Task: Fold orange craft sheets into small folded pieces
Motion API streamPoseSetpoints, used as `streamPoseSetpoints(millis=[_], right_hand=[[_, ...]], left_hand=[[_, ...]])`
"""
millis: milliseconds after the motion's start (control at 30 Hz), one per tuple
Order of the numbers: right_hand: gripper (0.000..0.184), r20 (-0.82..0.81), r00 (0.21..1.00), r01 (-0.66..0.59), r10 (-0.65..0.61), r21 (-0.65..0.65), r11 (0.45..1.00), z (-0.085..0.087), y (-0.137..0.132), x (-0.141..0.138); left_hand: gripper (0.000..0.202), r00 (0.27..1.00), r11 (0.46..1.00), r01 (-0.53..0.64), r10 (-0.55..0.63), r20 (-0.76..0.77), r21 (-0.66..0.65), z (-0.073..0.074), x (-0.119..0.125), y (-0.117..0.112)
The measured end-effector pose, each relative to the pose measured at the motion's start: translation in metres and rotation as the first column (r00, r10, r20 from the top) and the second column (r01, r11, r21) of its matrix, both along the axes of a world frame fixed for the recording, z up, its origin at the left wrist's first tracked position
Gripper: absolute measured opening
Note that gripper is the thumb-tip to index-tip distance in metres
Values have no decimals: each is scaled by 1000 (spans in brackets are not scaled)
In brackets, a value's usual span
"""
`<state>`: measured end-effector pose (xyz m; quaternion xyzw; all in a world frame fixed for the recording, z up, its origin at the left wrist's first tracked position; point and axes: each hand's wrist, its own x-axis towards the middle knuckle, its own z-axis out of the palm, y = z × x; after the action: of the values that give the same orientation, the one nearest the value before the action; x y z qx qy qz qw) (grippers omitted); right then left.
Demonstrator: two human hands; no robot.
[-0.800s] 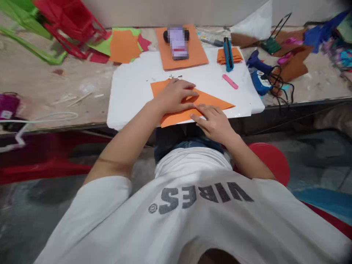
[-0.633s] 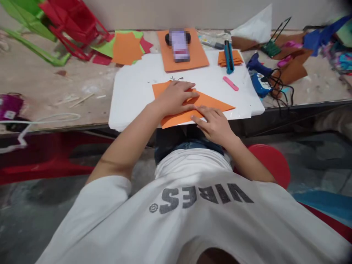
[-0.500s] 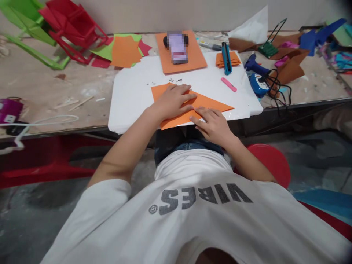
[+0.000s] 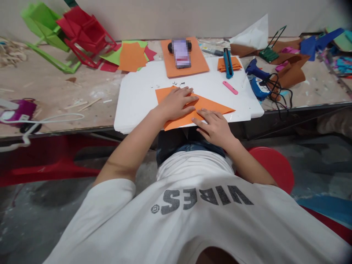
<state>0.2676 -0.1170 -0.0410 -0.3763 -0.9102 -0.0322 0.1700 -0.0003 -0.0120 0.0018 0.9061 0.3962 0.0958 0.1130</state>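
Observation:
A folded sheet of orange paper (image 4: 213,104) lies on a white board (image 4: 134,97), its long point toward the right. My left hand (image 4: 178,102) rests flat across its middle with the fingers stretched out. Beside it my right hand (image 4: 211,124) lies at the near edge of the paper, fingertips on it and fingers apart. Both hands cover part of the sheet, so the fold beneath them is partly hidden. A pink folding cutter or similar slim tool (image 4: 230,88) lies to the right, and a blue utility knife (image 4: 228,63) rests on small folded orange papers (image 4: 237,63).
Behind the paper a phone (image 4: 182,55) sits on an orange sheet (image 4: 202,68). Small red (image 4: 82,33) and green (image 4: 41,22) paper chairs stand at the left. A blue glue gun (image 4: 257,69) with tangled black cord lies right. A red stool (image 4: 271,167) stands below.
The camera view has shifted slightly, so the whole scene sits a little lower and farther right. Both hands keep nearly the same place on the orange paper.

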Motion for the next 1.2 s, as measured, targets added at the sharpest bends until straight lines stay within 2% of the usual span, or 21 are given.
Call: streamPoseSetpoints(millis=[500, 633, 833, 967, 1100, 1200], right_hand=[[53, -15, 1000, -1, 1, 7, 1000, -3, 1, 0], [50, -25, 1000, -3, 4, 11, 1000, -5, 2, 0], [49, -9, 1000, 19, -19, -2, 1000, 3, -2, -2], [51, 11, 1000, 30, -30, -35, 999, 7, -3, -4], [53, 15, 999, 31, -30, -68, 997, 11, -5, -4], [65, 27, 1000, 5, -2, -126, 992, 25, -6, -1]], left_hand=[[52, 999, 1000, 15, -15, 49, 0, -5, -2, 3], [59, 999, 999, 5, -4, 33, -34, -4, -4, 4], [86, 994, 987, -86, 76, -77, -132, -4, -5, 7], [102, 982, 974, -167, 151, -112, -151, -4, -4, 6], [107, 958, 960, -247, 222, -182, -130, -1, -2, 3], [107, 946, 956, -270, 240, -216, -118, 3, 0, 1]])
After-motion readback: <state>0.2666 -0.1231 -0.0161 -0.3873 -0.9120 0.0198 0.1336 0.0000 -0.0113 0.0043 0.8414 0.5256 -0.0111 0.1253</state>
